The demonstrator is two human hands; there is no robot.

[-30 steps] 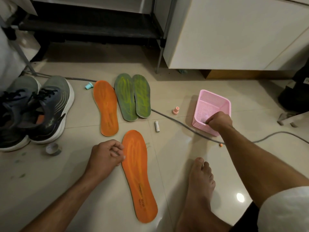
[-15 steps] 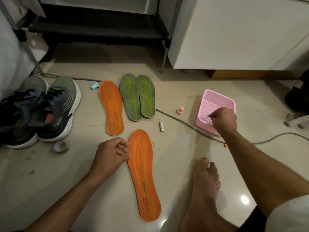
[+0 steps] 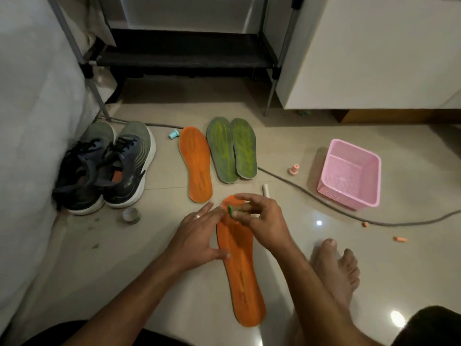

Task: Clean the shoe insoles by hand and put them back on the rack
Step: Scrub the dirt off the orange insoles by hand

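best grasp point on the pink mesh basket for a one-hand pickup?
Grip the pink plastic mesh basket by its rim, coming from above: it sits upright and open-topped on the tiled floor. The near rim looks easiest, though the grey cable runs just in front. Thumb outside, fingers hooked inside.

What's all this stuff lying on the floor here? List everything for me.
Orange insoles: two, one under the hands, one further off.
Green insoles: two, side by side, beside the far orange one.
Shoes: one pair, grey-green and dark, left.
Basket: one, pink, right.
Rack: one, black, at back.
Cable: one, grey, across the floor.
Small green piece: one, pinched by the right fingers.
Left hand: flat on the near insole.
Right hand: above the insole's toe end.
Foot: one, bare, right.
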